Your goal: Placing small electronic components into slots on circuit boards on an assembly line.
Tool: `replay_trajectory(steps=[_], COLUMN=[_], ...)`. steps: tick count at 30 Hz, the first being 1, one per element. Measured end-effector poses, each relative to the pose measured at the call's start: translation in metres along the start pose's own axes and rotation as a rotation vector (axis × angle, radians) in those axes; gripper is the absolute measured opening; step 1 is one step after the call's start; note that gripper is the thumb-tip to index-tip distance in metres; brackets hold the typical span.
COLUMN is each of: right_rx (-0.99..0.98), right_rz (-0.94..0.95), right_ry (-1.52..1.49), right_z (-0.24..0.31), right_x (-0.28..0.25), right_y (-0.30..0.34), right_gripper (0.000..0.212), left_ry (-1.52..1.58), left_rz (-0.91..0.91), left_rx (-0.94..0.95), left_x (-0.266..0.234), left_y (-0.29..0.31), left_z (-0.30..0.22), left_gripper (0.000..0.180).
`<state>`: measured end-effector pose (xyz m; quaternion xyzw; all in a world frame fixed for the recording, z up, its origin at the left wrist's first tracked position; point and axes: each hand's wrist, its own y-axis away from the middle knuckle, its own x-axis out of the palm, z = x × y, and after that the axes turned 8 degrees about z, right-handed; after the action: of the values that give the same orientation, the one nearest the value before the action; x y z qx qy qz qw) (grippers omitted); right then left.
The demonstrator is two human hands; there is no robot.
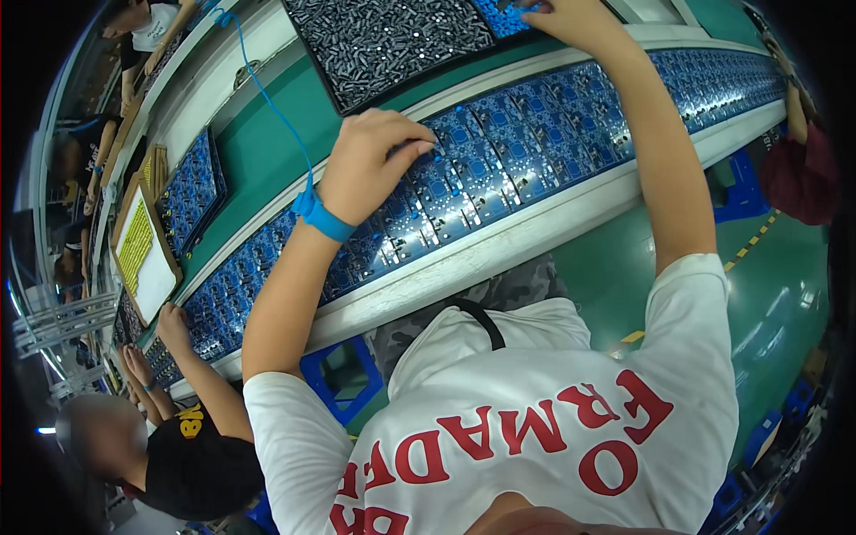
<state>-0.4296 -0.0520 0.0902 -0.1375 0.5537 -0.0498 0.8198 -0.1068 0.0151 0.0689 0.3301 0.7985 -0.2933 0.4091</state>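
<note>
My left hand (374, 160), with a blue wrist strap (323, 217) and coiled cord, hovers over a long row of blue circuit boards (486, 134). Its thumb and forefinger are pinched together just above a board; a small blue part (438, 157) shows right by the fingertips, and whether they hold it is unclear. Farther off to the right, my right hand (575, 20) reaches into a heap of small blue parts (499, 16) at the tray's far right. Its fingers are curled in among them, and what they grip is too small to make out.
A black tray (392, 45) full of small dark cylindrical parts stands beyond the boards. Stacked boards (189, 192) and a frame with a yellow-marked sheet (143, 254) lie at the left. A co-worker (192, 455) sits to my left; another person's arm (796, 116) is at the far right.
</note>
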Motion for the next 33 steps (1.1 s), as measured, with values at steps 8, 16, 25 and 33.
replay_trajectory(steps=[8, 16, 25, 33], right_rx=[-0.013, -0.076, -0.097, -0.077], right_rz=[0.090, -0.074, -0.106, -0.142], right_ry=[-0.201, -0.302, -0.332, -0.225], right_z=[-0.004, -0.012, -0.006, 0.008], right_x=[0.009, 0.017, 0.015, 0.001], right_y=[-0.001, 0.001, 0.004, 0.012], right_gripper=[0.019, 0.017, 0.017, 0.020], left_ry=[-0.423, -0.465, -0.534, -0.646], left_rz=[-0.061, 0.031, 0.091, 0.009], left_rx=[0.117, 0.135, 0.167, 0.229], left_x=[0.018, 0.016, 0.015, 0.018], left_y=[-0.016, -0.022, -0.026, -0.021], left_z=[-0.013, -0.013, -0.009, -0.015], left_gripper=[0.009, 0.012, 0.011, 0.010])
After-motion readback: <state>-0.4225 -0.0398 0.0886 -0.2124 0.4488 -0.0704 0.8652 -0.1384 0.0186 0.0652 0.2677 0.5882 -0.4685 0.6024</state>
